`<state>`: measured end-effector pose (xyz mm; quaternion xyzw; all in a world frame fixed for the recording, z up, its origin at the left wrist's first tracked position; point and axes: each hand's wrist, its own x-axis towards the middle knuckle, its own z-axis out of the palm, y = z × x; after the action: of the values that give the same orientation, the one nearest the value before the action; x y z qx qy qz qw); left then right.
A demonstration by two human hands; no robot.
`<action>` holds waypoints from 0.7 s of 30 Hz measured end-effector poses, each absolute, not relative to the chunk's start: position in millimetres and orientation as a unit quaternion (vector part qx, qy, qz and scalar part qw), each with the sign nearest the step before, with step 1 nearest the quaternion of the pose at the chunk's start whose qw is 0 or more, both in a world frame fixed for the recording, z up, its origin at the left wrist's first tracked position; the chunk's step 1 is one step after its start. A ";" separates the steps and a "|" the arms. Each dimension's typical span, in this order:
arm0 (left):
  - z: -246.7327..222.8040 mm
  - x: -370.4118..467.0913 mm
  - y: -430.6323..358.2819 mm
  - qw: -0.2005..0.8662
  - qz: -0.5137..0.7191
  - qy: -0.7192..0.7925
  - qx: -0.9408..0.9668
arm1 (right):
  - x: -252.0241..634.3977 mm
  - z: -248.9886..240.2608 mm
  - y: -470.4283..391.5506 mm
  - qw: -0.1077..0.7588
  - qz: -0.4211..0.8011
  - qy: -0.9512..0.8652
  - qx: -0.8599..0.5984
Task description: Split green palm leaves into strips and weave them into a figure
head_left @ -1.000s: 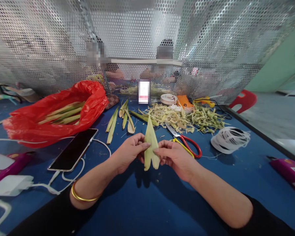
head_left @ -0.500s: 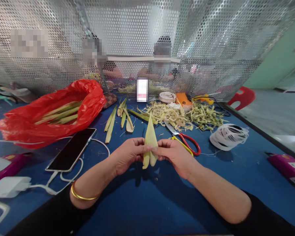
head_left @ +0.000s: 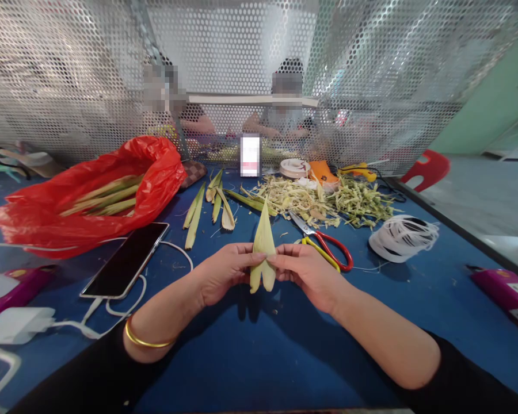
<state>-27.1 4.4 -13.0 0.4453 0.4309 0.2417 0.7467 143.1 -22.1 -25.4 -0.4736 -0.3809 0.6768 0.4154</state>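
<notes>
Folded corn husk, with a narrow peak on top and two loose tails below, stands upright between the hands, above the blue tabletop. The left hand and right hand are both clamped on it, each pinching its own side, thumbs nearly meeting on the near face and fingers partly hidden behind. To hold the fold well, it seems best to press evenly with both thumbs, match the slant of the two sides and pinch lightly enough not to split the leaf; a harder pull from one hand would probably skew the peak. Left of the grip and farther out, past a smartphone, a red plastic bag gapes open with long husk strips inside. Beyond that bag, a cup-like container has contents I cannot make out.
</notes>
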 end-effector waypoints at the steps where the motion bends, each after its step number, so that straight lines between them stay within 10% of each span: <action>1: -12.7 -26.8 4.1 0.748 0.241 0.430 0.443 | 143.1 -25.6 -22.1 0.415 0.681 -0.376 -0.472; 21: -15.5 -23.9 2.9 0.746 0.258 0.434 0.434 | 141.3 -25.6 -21.1 0.428 0.663 -0.377 -0.484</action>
<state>-23.9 2.9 -15.5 0.4343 0.4335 0.2580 0.7463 141.3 -21.1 -25.6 -0.4844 -0.3766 0.6635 0.4282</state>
